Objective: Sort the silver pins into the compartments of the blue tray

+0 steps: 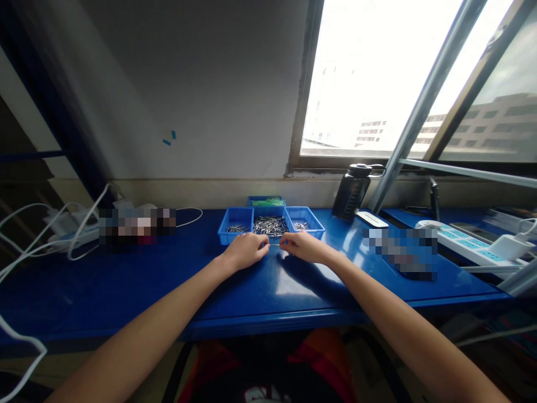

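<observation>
My left hand (246, 250) and my right hand (305, 246) rest on the blue table (126, 280), fingers curled, just in front of three blue trays. Between their fingertips they pinch a thin metal pin (274, 244), one hand at each end. The middle tray (271, 225) holds a heap of small metal pins. The left tray (235, 224) and the right tray (305, 221) each hold a few pins. A fourth blue tray (266, 200) with something green in it stands behind them.
A dark water bottle (351, 191) stands at the back right below the window. A white power strip (470, 244) with a plugged charger lies at the far right. White cables and another power strip (67, 229) lie at the left. The wall runs behind the table.
</observation>
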### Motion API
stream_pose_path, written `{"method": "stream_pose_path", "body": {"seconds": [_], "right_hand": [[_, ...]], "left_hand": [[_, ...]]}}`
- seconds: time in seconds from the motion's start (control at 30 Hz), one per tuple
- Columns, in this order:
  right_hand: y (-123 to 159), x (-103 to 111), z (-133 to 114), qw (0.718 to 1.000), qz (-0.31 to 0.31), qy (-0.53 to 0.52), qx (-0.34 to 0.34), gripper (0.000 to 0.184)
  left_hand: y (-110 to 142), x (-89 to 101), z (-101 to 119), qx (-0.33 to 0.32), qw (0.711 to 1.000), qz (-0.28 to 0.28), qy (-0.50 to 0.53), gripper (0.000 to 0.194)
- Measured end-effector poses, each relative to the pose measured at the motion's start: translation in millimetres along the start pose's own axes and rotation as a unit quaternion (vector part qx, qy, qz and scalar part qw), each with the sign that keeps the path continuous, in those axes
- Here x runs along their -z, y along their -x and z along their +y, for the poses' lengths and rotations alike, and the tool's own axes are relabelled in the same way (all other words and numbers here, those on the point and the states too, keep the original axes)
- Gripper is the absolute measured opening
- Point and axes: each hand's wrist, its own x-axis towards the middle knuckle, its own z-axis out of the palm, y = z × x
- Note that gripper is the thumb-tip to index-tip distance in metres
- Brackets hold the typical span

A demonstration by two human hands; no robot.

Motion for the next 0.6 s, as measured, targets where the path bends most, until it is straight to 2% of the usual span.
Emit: {"method": "stream_pose_path", "body": {"seconds": [0.3,0.6], "right_hand": [[0,-3,0,1.000,-0.012,-0.011,0.017,0.018],[1,-4,-6,0.999,-0.006,-0.043,0.022,0.021]], "left_hand": [[0,5.1,9,-0.054,0.996,0.031,0.060,0.024],[-1,1.5,8,-0.083,0.995,0.013,0.060,0.019]]}}
